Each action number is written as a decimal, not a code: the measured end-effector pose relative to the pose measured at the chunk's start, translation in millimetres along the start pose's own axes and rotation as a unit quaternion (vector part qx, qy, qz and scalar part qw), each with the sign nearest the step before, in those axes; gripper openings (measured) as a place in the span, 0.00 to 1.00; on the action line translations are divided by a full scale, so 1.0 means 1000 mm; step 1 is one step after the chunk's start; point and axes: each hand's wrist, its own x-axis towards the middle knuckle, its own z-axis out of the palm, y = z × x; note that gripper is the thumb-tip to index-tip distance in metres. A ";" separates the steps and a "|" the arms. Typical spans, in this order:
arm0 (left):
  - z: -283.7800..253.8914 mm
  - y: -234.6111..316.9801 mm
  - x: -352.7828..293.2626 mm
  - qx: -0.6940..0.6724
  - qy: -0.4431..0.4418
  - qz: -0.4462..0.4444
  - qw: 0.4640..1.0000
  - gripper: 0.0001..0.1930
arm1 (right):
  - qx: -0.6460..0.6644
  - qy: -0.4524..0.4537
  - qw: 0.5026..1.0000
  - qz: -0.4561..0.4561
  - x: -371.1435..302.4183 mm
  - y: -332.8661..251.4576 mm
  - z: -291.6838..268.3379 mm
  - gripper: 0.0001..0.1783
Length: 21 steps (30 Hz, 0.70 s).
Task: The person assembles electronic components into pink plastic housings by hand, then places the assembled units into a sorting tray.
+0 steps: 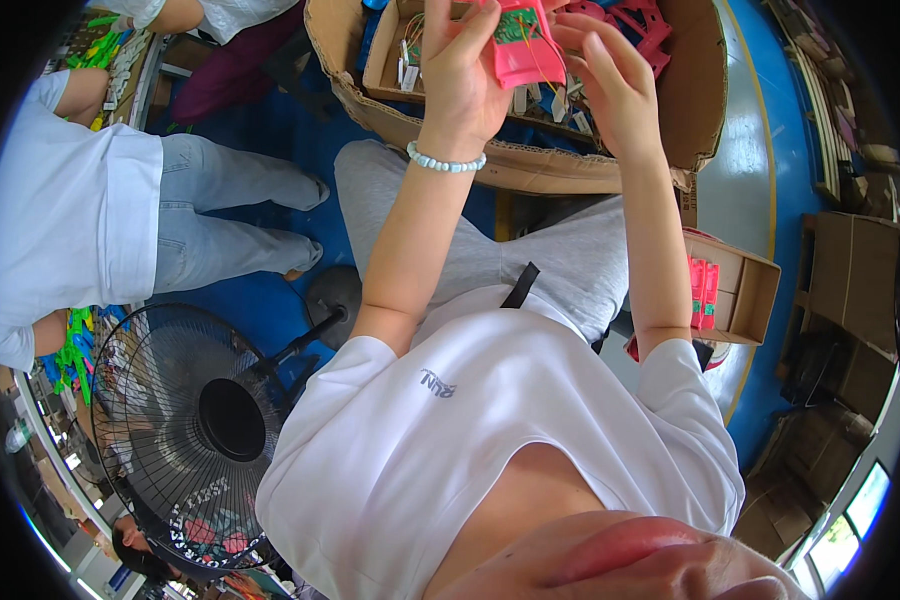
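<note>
At the top of the view, over a big cardboard box, I hold a pink plastic casing [528, 68] with a green circuit board [518, 26] inside it. Thin red and yellow wires run from the board. My left hand [465, 85] grips the casing's left side, thumb laid along it. The bent fingers of my right hand [615, 90] close at its right edge, by the wires; their exact contact is hard to make out. The casing's upper end is cut off by the frame.
The large cardboard box [560, 170] holds pink casings [645, 30] and a smaller carton with wired white parts. Right of me, an open carton [755, 290] contains pink pieces with green boards. A black fan [185, 420] stands at left, near a co-worker in a white shirt [80, 220].
</note>
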 end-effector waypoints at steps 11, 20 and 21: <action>0.003 0.010 -0.003 0.350 0.110 0.124 0.922 0.20 | -0.532 0.019 0.771 -0.348 -0.004 0.011 -0.001 0.12; -0.013 -0.004 -0.028 0.168 0.047 -0.051 0.983 0.22 | -0.519 0.024 0.703 -0.485 0.021 -0.047 0.024 0.07; -0.012 -0.004 -0.033 0.151 0.020 -0.079 0.985 0.22 | -0.521 0.024 0.702 -0.485 0.023 -0.046 0.024 0.07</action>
